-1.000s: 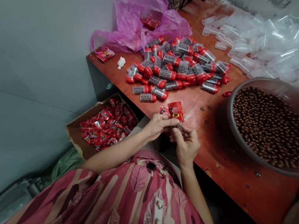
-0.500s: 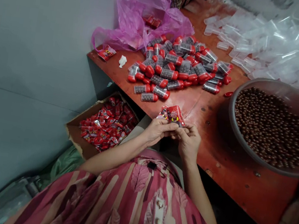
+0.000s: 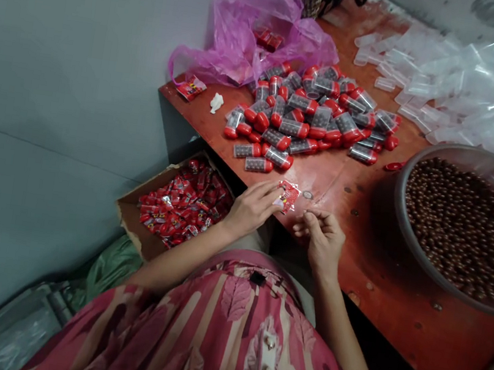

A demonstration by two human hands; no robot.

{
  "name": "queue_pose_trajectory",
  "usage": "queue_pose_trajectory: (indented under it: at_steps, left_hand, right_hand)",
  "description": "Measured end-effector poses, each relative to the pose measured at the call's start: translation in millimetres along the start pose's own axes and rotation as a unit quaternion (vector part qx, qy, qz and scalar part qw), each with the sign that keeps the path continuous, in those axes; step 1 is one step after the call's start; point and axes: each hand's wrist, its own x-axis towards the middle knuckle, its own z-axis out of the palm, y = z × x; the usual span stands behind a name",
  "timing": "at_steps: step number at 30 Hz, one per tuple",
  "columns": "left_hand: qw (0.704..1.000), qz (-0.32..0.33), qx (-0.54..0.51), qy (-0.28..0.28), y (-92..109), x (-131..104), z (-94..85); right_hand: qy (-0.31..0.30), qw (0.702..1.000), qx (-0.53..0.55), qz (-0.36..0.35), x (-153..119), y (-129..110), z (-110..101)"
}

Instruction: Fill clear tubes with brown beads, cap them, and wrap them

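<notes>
At the near table edge, my left hand (image 3: 253, 207) has its fingers closed over a few small red printed wrappers (image 3: 289, 196). They poke out past its fingertips, flat and shiny. My right hand (image 3: 325, 240) is just to the right, apart from the wrappers, with thumb and fingers drawn together; whatever it may pinch is too small to make out. Beyond both hands lies a heap of clear capsule tubes with red caps (image 3: 309, 111), filled with dark balls. An open cardboard box (image 3: 128, 220) beside my left forearm holds many red-wrapped packets (image 3: 180, 200).
A grey tub (image 3: 400, 232) of brown balls (image 3: 467, 230) stands on the right of the red table (image 3: 395, 312). Behind it are clear empty tubes (image 3: 466, 88). A pink plastic bag (image 3: 237, 29), a loose red packet (image 3: 191, 87) and crumpled white paper (image 3: 216, 103) lie at the back left.
My hands have moved apart. The left keeps the red wrappers and has brought them down by the table edge; the right has drawn away to the right. The view has shifted slightly left.
</notes>
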Motion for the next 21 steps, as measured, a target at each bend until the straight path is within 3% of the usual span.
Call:
queue_pose_trajectory:
  at_steps: [3, 6, 16, 21]
  left_hand:
    - [0.986, 0.057, 0.148, -0.041, -13, 21, 14.6]
    - [0.974, 0.073, 0.212, -0.023, -21, 25, 26.0]
    - [0.961, 0.138, 0.228, 0.075, -27, 28, 44.9]
    - [0.964, 0.173, 0.181, 0.085, -9, 21, 39.4]
  right_hand:
    - [-0.004, 1.000, -0.011, 0.008, -4, 1, 0]
    - [-0.011, 1.000, -0.015, 0.016, -5, 3, -2]
    - [0.015, 0.999, -0.036, -0.020, 23, 6, 7]
    - [-0.024, 0.999, 0.016, -0.021, 36, -2, 16]
